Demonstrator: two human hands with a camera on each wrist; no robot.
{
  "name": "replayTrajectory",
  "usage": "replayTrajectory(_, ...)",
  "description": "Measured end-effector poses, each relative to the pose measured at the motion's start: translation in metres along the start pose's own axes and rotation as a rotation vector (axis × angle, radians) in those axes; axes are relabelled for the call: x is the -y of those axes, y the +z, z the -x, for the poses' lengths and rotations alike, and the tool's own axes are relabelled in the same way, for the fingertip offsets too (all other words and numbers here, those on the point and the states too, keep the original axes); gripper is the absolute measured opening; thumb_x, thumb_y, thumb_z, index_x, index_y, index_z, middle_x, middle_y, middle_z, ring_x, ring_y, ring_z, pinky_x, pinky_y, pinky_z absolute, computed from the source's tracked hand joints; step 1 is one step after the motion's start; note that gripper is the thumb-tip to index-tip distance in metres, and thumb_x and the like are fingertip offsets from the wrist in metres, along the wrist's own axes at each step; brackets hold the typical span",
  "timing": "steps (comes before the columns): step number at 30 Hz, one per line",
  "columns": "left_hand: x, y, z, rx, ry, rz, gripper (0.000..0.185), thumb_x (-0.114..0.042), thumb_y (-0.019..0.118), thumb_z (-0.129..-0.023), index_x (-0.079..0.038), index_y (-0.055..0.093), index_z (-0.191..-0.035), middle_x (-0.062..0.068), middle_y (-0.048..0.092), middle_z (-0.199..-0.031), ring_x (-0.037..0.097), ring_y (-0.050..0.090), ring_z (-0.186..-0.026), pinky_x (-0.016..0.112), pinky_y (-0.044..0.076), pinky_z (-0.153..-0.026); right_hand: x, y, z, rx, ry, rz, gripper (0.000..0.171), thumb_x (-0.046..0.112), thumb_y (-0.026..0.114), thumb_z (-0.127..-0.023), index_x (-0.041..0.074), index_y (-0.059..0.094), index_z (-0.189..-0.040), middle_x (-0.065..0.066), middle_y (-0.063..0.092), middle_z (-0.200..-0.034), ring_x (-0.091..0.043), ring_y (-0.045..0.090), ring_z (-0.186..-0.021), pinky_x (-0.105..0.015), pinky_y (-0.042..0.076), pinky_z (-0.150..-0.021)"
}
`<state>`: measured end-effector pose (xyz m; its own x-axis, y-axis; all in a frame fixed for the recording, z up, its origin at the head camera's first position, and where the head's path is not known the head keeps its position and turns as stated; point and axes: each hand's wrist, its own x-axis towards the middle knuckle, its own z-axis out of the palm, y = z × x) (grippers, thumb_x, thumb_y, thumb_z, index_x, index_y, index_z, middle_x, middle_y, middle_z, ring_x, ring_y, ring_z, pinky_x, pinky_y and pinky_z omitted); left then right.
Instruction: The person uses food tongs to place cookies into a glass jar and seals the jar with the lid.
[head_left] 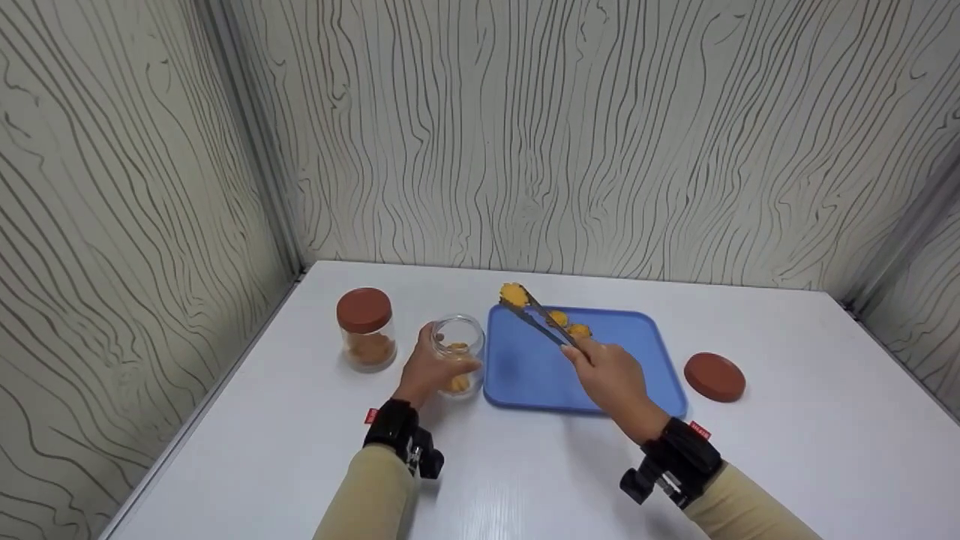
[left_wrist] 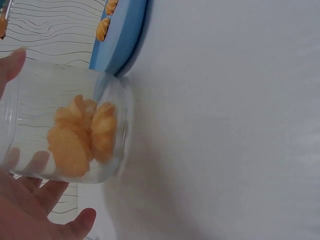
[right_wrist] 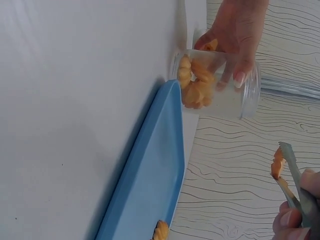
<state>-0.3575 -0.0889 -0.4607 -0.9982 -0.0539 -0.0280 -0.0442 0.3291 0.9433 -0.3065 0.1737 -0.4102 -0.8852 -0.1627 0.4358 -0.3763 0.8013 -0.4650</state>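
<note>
My left hand [head_left: 433, 369] grips a clear open jar [head_left: 459, 334] standing on the table, thumb on one side and fingers on the other. Several golden cookies [left_wrist: 75, 140] lie at the bottom of that jar. In my right hand [head_left: 611, 375] is a pair of metal tongs [head_left: 541, 319], which pinch one cookie [head_left: 514, 295] between their tips. That cookie is raised above the far left corner of a blue tray [head_left: 536, 379], to the right of the jar's mouth. Two more cookies [head_left: 568, 325] sit near the tray's far edge, partly behind the tongs.
A second jar [head_left: 367, 341] with a brown lid [head_left: 364, 309] stands left of my left hand, cookies inside. A loose brown lid [head_left: 715, 377] lies on the white table [head_left: 495, 472] right of the tray. Patterned walls [head_left: 487, 150] bound the table behind and at the left.
</note>
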Motion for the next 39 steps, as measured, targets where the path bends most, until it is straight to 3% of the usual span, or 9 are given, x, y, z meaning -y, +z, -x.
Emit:
replayTrajectory(5, 0.000, 0.000, 0.000, 0.008, -0.001, 0.008, 0.105, -0.026, 0.086, -0.072, -0.005, 0.021, -0.152, 0.020, 0.042, -0.145, 0.033, 0.044, -0.129, 0.048, 0.032, -0.108, 0.003, 0.000, 0.000, -0.004, 0.005, -0.020, 0.022, 0.019, 0.059, -0.098, 0.000, 0.069, -0.101, -0.003, 0.057, -0.066, -0.014, 0.043, -0.054, -0.032, 0.034, -0.055)
replayTrajectory(12, 0.000, 0.000, -0.002, 0.009, -0.010, 0.011, 0.107, -0.029, 0.087, -0.071, -0.006, 0.021, -0.152, 0.020, 0.041, -0.146, 0.033, 0.042, -0.130, 0.050, 0.031, -0.109, 0.009, 0.005, 0.000, -0.001, -0.020, -0.025, 0.034, 0.019, 0.061, -0.097, -0.006, 0.065, -0.119, -0.008, 0.065, -0.073, -0.013, 0.039, -0.052, -0.030, 0.032, -0.054)
replayTrajectory(16, 0.000, 0.001, -0.002, 0.010, -0.011, 0.013, 0.108, -0.030, 0.087, -0.070, -0.006, 0.021, -0.152, 0.020, 0.041, -0.146, 0.033, 0.041, -0.130, 0.050, 0.031, -0.109, 0.014, 0.009, 0.000, -0.012, -0.045, -0.013, 0.031, 0.019, 0.062, -0.096, -0.005, 0.068, -0.115, -0.005, 0.061, -0.067, -0.013, 0.040, -0.053, -0.031, 0.033, -0.052)
replayTrajectory(25, -0.002, 0.000, 0.000, 0.018, -0.011, 0.008, 0.106, -0.029, 0.086, -0.072, -0.007, 0.020, -0.152, 0.020, 0.041, -0.146, 0.034, 0.042, -0.131, 0.051, 0.031, -0.109, 0.022, 0.015, 0.002, -0.004, -0.070, -0.033, 0.032, 0.020, 0.062, -0.095, -0.004, 0.069, -0.115, 0.008, 0.035, -0.053, -0.008, 0.030, -0.048, -0.026, 0.026, -0.048)
replayTrajectory(30, 0.000, -0.001, 0.003, 0.010, 0.023, 0.004, 0.105, -0.027, 0.086, -0.072, -0.003, 0.022, -0.151, 0.022, 0.042, -0.145, 0.035, 0.042, -0.130, 0.051, 0.031, -0.109, 0.027, 0.020, 0.003, 0.005, -0.093, -0.039, 0.032, 0.021, 0.062, -0.095, -0.004, 0.069, -0.115, 0.009, 0.034, -0.053, -0.007, 0.030, -0.049, -0.025, 0.027, -0.048)
replayTrajectory(39, 0.000, -0.001, 0.002, 0.011, 0.016, 0.014, 0.102, -0.026, 0.085, -0.073, -0.006, 0.023, -0.151, 0.021, 0.043, -0.143, 0.035, 0.045, -0.128, 0.051, 0.033, -0.108, 0.035, 0.025, 0.002, 0.058, -0.091, -0.061, 0.034, 0.022, 0.062, -0.095, -0.004, 0.068, -0.116, 0.009, 0.037, -0.055, -0.008, 0.033, -0.051, -0.026, 0.031, -0.051)
